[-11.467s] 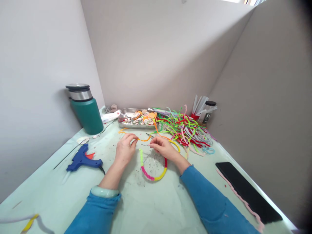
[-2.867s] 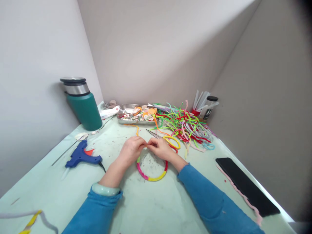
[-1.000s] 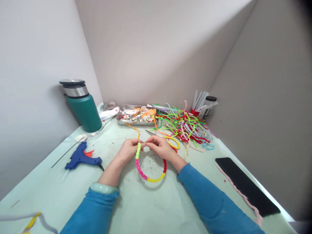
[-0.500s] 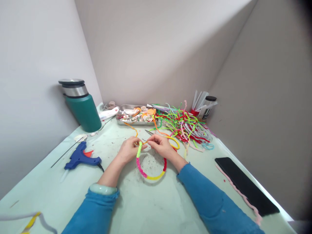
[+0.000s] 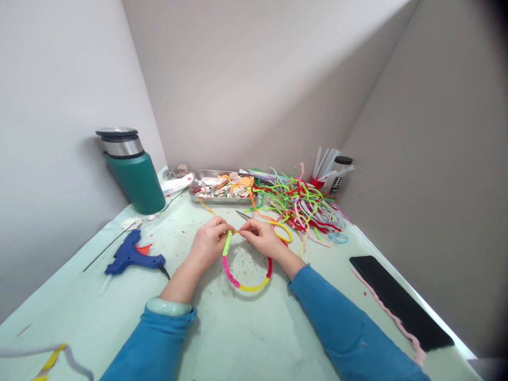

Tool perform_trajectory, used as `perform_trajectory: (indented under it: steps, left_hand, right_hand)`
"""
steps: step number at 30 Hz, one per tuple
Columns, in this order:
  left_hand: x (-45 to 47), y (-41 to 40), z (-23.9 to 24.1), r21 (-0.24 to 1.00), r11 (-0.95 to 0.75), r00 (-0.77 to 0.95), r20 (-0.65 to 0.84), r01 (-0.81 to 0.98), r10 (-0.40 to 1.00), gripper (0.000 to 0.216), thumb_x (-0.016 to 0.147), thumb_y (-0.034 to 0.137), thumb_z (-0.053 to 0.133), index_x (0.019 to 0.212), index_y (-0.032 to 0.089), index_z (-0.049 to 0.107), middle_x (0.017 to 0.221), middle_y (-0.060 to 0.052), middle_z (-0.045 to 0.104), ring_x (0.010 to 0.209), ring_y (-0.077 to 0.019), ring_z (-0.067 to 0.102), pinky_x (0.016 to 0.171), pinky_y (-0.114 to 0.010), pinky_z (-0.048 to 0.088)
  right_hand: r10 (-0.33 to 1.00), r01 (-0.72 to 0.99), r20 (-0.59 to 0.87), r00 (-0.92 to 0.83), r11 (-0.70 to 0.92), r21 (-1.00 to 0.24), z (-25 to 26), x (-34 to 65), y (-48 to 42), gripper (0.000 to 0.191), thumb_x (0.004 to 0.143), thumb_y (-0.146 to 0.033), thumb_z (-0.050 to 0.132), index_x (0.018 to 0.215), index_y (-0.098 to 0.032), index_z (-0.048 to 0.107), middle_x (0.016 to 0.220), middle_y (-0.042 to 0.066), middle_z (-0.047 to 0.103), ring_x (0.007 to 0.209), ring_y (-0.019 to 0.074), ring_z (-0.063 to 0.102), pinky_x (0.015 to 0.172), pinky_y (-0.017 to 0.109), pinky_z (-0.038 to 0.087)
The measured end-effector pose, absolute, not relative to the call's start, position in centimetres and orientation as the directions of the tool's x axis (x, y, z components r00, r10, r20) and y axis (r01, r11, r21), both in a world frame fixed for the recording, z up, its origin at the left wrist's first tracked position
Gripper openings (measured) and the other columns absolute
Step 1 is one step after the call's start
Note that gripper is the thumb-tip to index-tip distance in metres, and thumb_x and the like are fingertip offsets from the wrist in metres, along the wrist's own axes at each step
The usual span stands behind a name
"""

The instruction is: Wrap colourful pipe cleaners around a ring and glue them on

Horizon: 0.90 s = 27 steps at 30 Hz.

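A ring of pipe cleaner [image 5: 254, 289] in green, pink, yellow and red sections hangs between my hands above the table. My left hand [image 5: 208, 243] is closed in a pinch at the top of its green end. An orange pipe cleaner [image 5: 206, 206] runs from behind my left fingers towards the tray, and a short bit of orange shows between the two hands. My right hand [image 5: 264, 239] pinches that orange strand near the ring's upper right. Scissors with yellow handles [image 5: 284, 230] lie behind my right hand, partly covered by it.
A metal tray [image 5: 222, 200] holds felt and button-like pieces. Beside it lies a tangled heap of pipe cleaners [image 5: 301, 203]. A blue glue gun [image 5: 133, 254] and a green bottle [image 5: 137, 180] are on the left. A black flat slab [image 5: 400, 301] lies on the right.
My left fingers have closed in nearer the orange strand, and the strand's loose end behind them has shifted left. My right hand has barely moved.
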<state>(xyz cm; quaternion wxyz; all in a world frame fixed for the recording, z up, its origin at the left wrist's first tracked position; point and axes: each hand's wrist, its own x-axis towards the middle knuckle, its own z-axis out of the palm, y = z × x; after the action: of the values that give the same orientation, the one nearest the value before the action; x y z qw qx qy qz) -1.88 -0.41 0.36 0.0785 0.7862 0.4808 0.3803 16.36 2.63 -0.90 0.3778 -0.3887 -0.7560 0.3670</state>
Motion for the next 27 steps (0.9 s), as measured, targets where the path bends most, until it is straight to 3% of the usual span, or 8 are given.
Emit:
perform_trajectory:
  steps: [12,18,27]
  left_hand:
    - [-1.93,-0.20,-0.07,0.466,-0.553,0.332,0.474,0.691,0.815,0.031,0.073,0.008,0.046,0.084,0.022,0.071,0.081,-0.004,0.059,0.074,-0.0133,0.054,0.065,-0.022,0.039]
    - [-1.67,-0.19,0.48,0.652,-0.457,0.244,0.395,0.605,0.886,0.021,0.071,0.013,0.051,0.077,0.019,0.070,0.075,-0.004,0.064,0.069,-0.0135,0.056,0.064,-0.023,0.041]
    - [-1.75,-0.02,0.46,0.910,-0.152,0.124,0.112,0.385,0.986,0.019,0.063,0.030,0.063,0.072,0.015,0.068,0.066,-0.003,0.066,0.061,-0.0147,0.056,0.058,-0.024,0.041]
  right_hand:
    - [0.789,0.322,0.223,-0.572,0.466,-0.824,-0.61,16.55,2.35,0.014,0.078,-0.028,0.054,0.077,-0.016,0.062,0.065,-0.001,0.057,0.058,0.0090,0.046,0.055,0.020,0.036]
    - [0.803,0.263,0.155,-0.575,0.360,-0.895,-0.38,16.53,2.30,0.015,0.076,-0.029,0.057,0.072,-0.015,0.060,0.059,-0.003,0.051,0.053,0.0078,0.041,0.050,0.019,0.033]
    - [0.757,0.327,0.250,-0.603,0.521,-0.789,-0.21,16.60,1.85,0.014,0.079,-0.027,0.055,0.084,-0.016,0.062,0.071,-0.001,0.060,0.061,0.0099,0.050,0.057,0.020,0.037]
